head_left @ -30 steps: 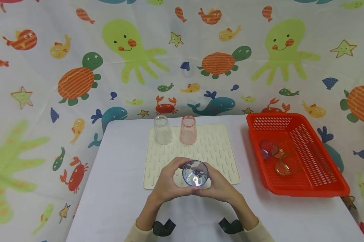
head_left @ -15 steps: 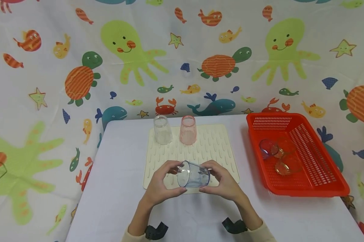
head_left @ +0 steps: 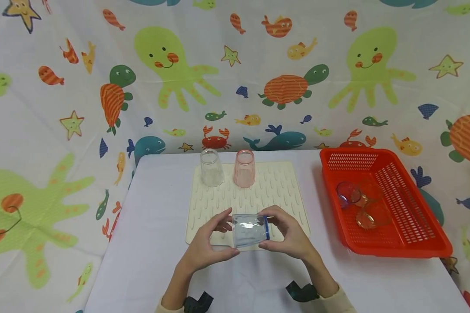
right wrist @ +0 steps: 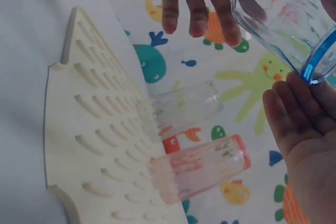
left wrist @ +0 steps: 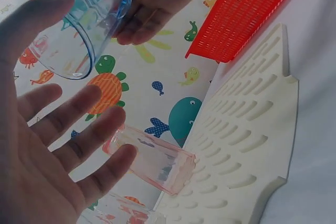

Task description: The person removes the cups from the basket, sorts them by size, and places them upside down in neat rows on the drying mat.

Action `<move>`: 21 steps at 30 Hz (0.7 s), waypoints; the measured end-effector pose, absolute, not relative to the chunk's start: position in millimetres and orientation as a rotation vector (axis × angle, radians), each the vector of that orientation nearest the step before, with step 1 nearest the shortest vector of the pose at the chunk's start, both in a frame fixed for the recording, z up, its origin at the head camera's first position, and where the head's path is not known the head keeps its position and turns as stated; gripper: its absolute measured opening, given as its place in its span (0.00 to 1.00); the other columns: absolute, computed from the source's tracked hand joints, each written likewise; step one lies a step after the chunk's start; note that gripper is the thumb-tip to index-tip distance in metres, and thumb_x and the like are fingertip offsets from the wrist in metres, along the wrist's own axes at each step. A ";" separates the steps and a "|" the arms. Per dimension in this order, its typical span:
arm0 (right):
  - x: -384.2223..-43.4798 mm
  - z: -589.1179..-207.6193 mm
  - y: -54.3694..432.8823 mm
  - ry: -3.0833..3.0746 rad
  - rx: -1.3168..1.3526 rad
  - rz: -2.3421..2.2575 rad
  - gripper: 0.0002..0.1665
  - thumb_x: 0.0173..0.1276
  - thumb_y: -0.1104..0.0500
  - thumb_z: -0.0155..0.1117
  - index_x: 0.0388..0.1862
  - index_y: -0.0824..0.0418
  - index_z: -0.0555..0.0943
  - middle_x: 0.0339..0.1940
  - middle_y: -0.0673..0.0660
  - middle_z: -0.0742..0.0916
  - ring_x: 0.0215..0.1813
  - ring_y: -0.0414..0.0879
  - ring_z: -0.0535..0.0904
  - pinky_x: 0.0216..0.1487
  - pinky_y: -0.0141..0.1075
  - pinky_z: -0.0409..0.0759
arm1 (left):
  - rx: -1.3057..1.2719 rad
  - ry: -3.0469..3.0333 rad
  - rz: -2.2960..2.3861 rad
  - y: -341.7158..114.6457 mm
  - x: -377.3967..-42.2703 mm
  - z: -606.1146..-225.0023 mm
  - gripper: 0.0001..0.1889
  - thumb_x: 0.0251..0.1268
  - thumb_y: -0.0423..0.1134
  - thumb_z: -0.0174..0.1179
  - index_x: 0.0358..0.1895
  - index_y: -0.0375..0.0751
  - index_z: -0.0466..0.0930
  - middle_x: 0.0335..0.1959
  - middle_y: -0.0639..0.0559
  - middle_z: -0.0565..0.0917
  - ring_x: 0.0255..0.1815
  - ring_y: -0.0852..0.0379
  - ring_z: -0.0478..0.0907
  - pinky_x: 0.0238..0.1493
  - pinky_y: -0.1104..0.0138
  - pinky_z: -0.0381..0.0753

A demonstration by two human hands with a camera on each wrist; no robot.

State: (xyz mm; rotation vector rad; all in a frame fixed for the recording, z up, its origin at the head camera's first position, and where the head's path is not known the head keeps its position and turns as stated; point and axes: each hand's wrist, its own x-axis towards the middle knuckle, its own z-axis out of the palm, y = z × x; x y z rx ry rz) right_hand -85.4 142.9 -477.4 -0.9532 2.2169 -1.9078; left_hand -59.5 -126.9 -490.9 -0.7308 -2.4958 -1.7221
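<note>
1. Since earlier, swings the blue glass [head_left: 250,231] broadside, between both hands.
2. Pinches its base with the right hand [head_left: 292,234]; spreads the left hand [head_left: 201,247] loosely, apparently gripping nothing.
3. Shows side, not mouth: seemingly mid-turn.

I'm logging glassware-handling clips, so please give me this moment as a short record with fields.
Held item: blue glass, on its side in the air
Right hand: grips the glass's blue end
Left hand: at the other end, fingers spread; contact unclear
Mat: cream, ridged
On mat: clear glass; pink glass to its right
Basket: red, right of the mat
In basket: see-through glassware, count unclear
</note>
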 end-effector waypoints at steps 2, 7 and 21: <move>-85.8 -476.5 141.2 2.215 -0.951 -1.903 0.38 0.52 0.67 0.80 0.62 0.60 0.75 0.56 0.57 0.82 0.56 0.44 0.79 0.62 0.34 0.83 | -0.737 -2.506 -1.717 -128.4 -58.5 -493.0 0.49 0.48 0.45 0.78 0.76 0.54 0.63 0.56 0.52 0.81 0.50 0.49 0.82 0.54 0.59 0.87; -87.0 -475.3 138.2 2.224 -0.942 -1.877 0.38 0.53 0.65 0.81 0.62 0.59 0.75 0.56 0.57 0.81 0.56 0.47 0.79 0.63 0.34 0.83 | -0.722 -2.524 -1.699 -131.3 -55.9 -495.8 0.48 0.50 0.45 0.78 0.76 0.55 0.63 0.60 0.54 0.80 0.51 0.50 0.81 0.55 0.62 0.87; -90.3 -479.9 136.9 2.304 -0.978 -1.816 0.37 0.53 0.63 0.81 0.61 0.60 0.75 0.54 0.54 0.81 0.55 0.43 0.78 0.61 0.34 0.84 | -0.626 -2.535 -1.644 -140.5 -48.2 -513.0 0.41 0.53 0.43 0.76 0.72 0.53 0.68 0.59 0.48 0.80 0.50 0.51 0.83 0.50 0.57 0.88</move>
